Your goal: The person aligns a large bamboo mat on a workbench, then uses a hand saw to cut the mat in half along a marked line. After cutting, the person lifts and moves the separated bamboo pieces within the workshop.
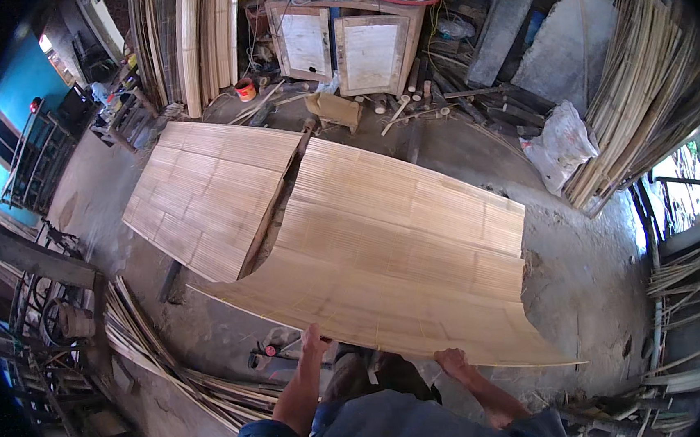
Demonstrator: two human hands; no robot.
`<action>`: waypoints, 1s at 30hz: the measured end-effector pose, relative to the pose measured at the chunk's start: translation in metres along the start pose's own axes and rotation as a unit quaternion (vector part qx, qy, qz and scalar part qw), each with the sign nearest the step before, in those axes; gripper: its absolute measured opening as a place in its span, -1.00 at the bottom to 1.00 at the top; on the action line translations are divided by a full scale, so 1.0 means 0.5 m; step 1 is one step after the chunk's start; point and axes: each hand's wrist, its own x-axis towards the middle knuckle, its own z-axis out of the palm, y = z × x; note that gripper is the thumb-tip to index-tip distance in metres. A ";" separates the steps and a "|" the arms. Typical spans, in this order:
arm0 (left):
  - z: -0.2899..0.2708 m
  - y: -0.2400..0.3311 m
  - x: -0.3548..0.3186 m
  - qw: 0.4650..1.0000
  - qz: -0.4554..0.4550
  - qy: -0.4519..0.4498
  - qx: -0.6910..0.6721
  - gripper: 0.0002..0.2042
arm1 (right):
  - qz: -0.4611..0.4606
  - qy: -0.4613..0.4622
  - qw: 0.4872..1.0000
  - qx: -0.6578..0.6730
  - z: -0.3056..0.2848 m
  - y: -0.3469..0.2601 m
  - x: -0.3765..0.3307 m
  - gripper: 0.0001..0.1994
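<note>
A wide sheet of pale, finely woven or thin mat (356, 296) curves up toward me, its near edge lifted. My left hand (314, 341) is closed on that edge left of the middle, and my right hand (455, 364) grips it further right. Under its far part lies a panel of split bamboo slats (413, 189). To the left is a second slatted bamboo panel (215, 192), apart from the first by a dark gap with a wooden beam (271, 212) in it. My fingertips are partly hidden by the edge.
Bundled bamboo strips (172, 364) lie on the floor at my left. More strips (636, 89) lean at the far right beside a white sack (560, 144). A cabinet (369, 48), a cardboard box (333, 111) and an orange tub (245, 89) stand beyond the panels.
</note>
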 end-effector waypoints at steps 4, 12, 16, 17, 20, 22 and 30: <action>-0.041 0.040 0.044 0.954 -0.153 0.167 -0.198 -0.67 | -0.020 0.065 0.996 0.060 -0.064 -0.063 -0.024 -0.72; -0.059 0.259 -0.257 0.865 0.127 -0.052 0.483 -0.61 | -0.021 0.183 0.981 0.052 -0.176 -0.243 -0.274 -0.83; -0.018 0.337 -0.337 0.982 0.144 0.061 0.106 -0.56 | -0.065 0.128 0.989 -0.017 -0.182 -0.276 -0.324 -0.85; -0.011 0.352 -0.348 0.987 0.121 0.109 -0.007 -0.55 | -0.080 0.133 0.987 -0.030 -0.184 -0.289 -0.341 -0.86; 0.007 0.425 -0.394 0.969 0.086 0.227 -0.049 -0.55 | -0.072 0.009 0.995 -0.061 -0.243 -0.357 -0.387 -0.78; 0.050 0.497 -0.454 0.956 0.110 0.256 -0.090 -0.57 | -0.097 -0.015 0.990 -0.104 -0.255 -0.370 -0.432 -0.73; 0.176 0.657 -0.753 0.965 0.134 0.205 -0.098 -0.66 | -0.168 0.031 0.969 -0.181 -0.447 -0.461 -0.744 -0.77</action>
